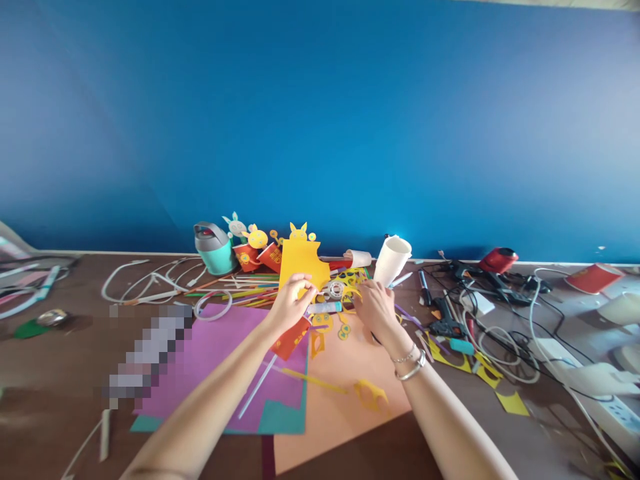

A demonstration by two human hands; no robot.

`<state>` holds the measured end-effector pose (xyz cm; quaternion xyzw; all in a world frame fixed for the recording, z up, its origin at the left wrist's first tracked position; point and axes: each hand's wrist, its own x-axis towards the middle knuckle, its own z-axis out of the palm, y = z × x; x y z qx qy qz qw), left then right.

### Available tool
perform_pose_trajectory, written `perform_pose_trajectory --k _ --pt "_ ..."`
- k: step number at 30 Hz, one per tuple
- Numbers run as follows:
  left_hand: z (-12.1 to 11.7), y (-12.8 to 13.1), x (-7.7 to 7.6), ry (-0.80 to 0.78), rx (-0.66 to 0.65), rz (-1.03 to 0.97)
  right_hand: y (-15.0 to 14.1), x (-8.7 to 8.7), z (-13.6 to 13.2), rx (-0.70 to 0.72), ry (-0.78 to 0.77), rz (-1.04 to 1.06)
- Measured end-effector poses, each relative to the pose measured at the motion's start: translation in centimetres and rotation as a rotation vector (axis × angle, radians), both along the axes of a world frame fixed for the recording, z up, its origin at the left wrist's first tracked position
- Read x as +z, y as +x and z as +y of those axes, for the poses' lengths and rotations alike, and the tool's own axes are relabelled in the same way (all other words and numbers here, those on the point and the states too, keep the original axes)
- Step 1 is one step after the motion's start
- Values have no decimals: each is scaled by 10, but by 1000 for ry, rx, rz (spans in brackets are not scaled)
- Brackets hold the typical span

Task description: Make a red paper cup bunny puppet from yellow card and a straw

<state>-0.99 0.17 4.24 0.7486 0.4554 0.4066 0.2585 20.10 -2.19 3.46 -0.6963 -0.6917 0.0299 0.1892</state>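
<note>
My left hand (294, 300) is closed in a pinch in front of an upright yellow paper sheet (299, 259); what its fingertips hold is too small to make out. Across from it, my right hand (376, 308) has curled fingers, with a yellow bit (351, 292) at their tips. Between the hands lie a roll of clear tape (336, 289) and a pale glue-stick-like tube (325, 307). A red paper cup (291, 339) lies tilted under my left wrist. Yellow cut-out pieces (344, 328) rest on the orange paper (345, 380). Just behind my right hand stands a white cup (393, 259).
A teal container (215, 250) and decorated red cups (247, 257) stand by the blue wall (320, 120). Purple paper (215, 360) lies at left. Tangled cables, a glue gun (447, 323) and a power strip (610, 417) crowd the right side.
</note>
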Motion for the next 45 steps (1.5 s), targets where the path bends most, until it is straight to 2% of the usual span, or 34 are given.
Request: perform_pose_trajectory --k 3,5,8,13,15,17,18,20,21,23,26,31,37,41,45 --pt "-4 2 2 25 -34 52 -18 3 -3 353 152 427" --pt "-6 3 4 26 -47 83 -28 2 -5 443 192 625" --pt "-9 6 6 23 -63 109 -36 -3 -5 463 247 712" --pt "-9 7 3 34 -30 108 -33 -8 -3 436 294 563" --pt "-5 3 1 124 54 93 -31 -9 -2 384 297 541" --pt "1 -4 -3 207 213 141 -29 -10 -1 353 283 581" --pt "4 -8 -5 194 291 195 -29 -11 0 348 267 617" --pt "11 -15 -9 49 374 325 -30 -12 2 343 211 697" --pt "14 -18 -11 -57 369 390 -31 -14 3 341 171 729" --pt "19 -21 -15 -277 267 458 -33 -16 3 322 81 771" --pt "23 -21 -19 -422 125 434 -36 -19 2 283 -39 803" --pt "21 -21 -16 -449 53 382 -38 -22 0 279 -159 864" --pt "11 -18 -13 -474 -92 368 -43 -25 -3 211 -327 885" --pt "7 -11 -16 -451 -109 325 -48 -27 -4 176 -416 994" --pt "-1 -3 -9 -384 -94 371 -50 -26 -6 123 -492 1094"
